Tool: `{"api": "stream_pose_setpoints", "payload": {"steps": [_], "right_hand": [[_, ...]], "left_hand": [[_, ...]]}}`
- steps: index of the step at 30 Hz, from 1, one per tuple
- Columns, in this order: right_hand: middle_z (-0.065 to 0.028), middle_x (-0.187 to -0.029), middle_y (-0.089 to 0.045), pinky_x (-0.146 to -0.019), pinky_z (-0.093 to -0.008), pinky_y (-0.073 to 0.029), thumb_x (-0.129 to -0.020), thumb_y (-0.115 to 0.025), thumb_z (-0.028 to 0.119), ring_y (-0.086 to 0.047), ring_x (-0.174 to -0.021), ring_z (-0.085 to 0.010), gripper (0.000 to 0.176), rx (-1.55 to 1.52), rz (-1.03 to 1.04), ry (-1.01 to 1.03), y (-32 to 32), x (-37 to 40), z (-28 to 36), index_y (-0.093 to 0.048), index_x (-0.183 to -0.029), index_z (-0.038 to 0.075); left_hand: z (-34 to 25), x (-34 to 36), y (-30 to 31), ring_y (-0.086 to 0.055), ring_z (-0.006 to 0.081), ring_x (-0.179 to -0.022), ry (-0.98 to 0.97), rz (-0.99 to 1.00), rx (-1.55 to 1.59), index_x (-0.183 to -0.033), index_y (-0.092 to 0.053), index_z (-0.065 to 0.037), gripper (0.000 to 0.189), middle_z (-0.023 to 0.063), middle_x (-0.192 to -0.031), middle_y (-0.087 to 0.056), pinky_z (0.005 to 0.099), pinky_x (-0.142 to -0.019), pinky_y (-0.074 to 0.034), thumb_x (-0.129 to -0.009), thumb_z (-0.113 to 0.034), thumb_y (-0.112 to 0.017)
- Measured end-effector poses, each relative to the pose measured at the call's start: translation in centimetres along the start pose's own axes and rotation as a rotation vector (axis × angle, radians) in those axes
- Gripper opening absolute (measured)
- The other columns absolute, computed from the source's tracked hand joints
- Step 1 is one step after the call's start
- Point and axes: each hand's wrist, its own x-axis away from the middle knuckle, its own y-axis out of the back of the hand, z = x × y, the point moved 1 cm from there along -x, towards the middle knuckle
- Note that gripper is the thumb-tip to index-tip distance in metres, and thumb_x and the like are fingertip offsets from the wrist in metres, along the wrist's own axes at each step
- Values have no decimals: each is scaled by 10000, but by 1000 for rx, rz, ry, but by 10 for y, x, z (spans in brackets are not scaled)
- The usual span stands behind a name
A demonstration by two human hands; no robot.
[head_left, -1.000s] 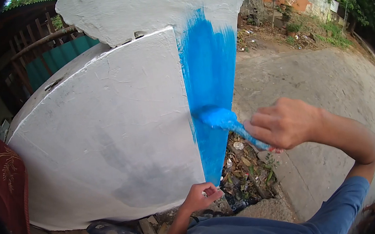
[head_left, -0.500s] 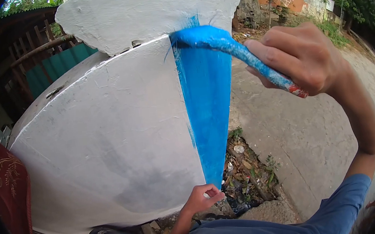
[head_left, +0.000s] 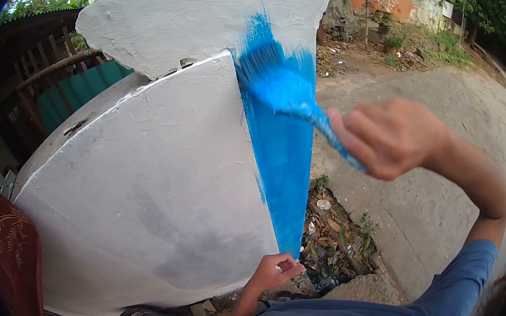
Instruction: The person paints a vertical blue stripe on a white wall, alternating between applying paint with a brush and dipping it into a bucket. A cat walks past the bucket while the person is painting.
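Note:
My right hand [head_left: 388, 139] is closed round the handle of a blue, paint-covered brush [head_left: 286, 95]. The bristles press on the upper part of a blue painted strip [head_left: 283, 179] on the wall's narrow face. Streaky blue marks rise above the strip onto the pale upper block [head_left: 205, 13]. My left hand [head_left: 276, 272] is low, near the strip's bottom end, with its fingers curled together; whether they hold something small I cannot make out.
The broad whitish wall face [head_left: 156, 187] fills the left and centre. A dark red patterned cloth [head_left: 10, 248] hangs at far left. Leaves and litter [head_left: 334, 236] lie at the wall's foot, beside concrete paving [head_left: 420, 201].
My right hand has moved down and slightly left, and the brush now points up and left. More blue streaks show on the upper block. My left hand has barely moved.

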Motion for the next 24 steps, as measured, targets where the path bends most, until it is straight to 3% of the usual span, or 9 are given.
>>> {"api": "stream_pose_setpoints", "payload": {"steps": [2, 6, 11, 14, 16, 21, 23, 24], "right_hand": [[-104, -733, -555, -376, -271, -432, -670, -601, 114, -570, -574, -167, 375, -73, 115, -2, -3, 1, 14, -605, -925, -160], [-96, -726, -549, -387, -279, -447, -661, -600, 116, -583, -586, -166, 315, -198, 139, -19, -12, 11, 33, -602, -862, -126], [-100, -744, -561, -485, -364, -504, -706, -646, 170, -616, -620, -223, 257, -675, 286, -135, -22, 22, 48, -555, -839, -30], [-102, -763, -577, -520, -391, -513, -745, -661, 213, -624, -636, -250, 278, -605, 335, -161, -31, 29, 38, -550, -874, -6], [-96, -754, -574, -518, -386, -511, -758, -660, 215, -624, -636, -248, 268, -571, 296, -180, -28, 29, 20, -553, -875, -1], [-80, -719, -556, -495, -369, -498, -782, -660, 191, -615, -632, -229, 244, -402, 233, -237, 0, 30, -20, -576, -916, 6], [-57, -648, -550, -399, -293, -430, -804, -708, 160, -546, -512, -171, 306, -177, 9, -203, 9, 32, -35, -632, -1046, -11], [-57, -648, -550, -399, -293, -430, -804, -708, 160, -546, -512, -171, 306, -182, 15, -203, 14, 32, -42, -632, -1046, -11]], "left_hand": [[1, 1, 1, -597, 65, -600, 0, 5, -10, -756, -665, -46, 267, 22, -635, -649, 237, -566, -462, -856, -281, -743], [-4, -1, 0, -593, 66, -596, 15, 10, -19, -751, -663, -45, 278, 20, -634, -646, 239, -565, -462, -853, -290, -747], [-5, 0, -1, -585, 65, -599, -3, 31, -16, -746, -658, -44, 282, 18, -637, -642, 237, -572, -460, -850, -290, -750], [-4, 1, -1, -584, 64, -602, 9, 21, -20, -745, -657, -42, 278, 18, -643, -643, 235, -577, -460, -849, -283, -752], [-4, 2, 2, -632, 105, -697, 110, 80, -26, -818, -678, -23, 170, 52, -747, -688, 259, -656, -495, -848, -178, -742], [-2, 1, 4, -630, 102, -684, 53, 55, -38, -811, -680, -24, 170, 51, -739, -686, 256, -645, -493, -853, -179, -737], [-2, 1, 4, -630, 101, -681, 70, 58, -38, -808, -680, -24, 171, 50, -736, -686, 256, -643, -492, -854, -180, -735], [-2, 0, 4, -630, 100, -679, 73, 68, -36, -806, -680, -25, 171, 49, -732, -684, 256, -642, -492, -855, -180, -734]]}}
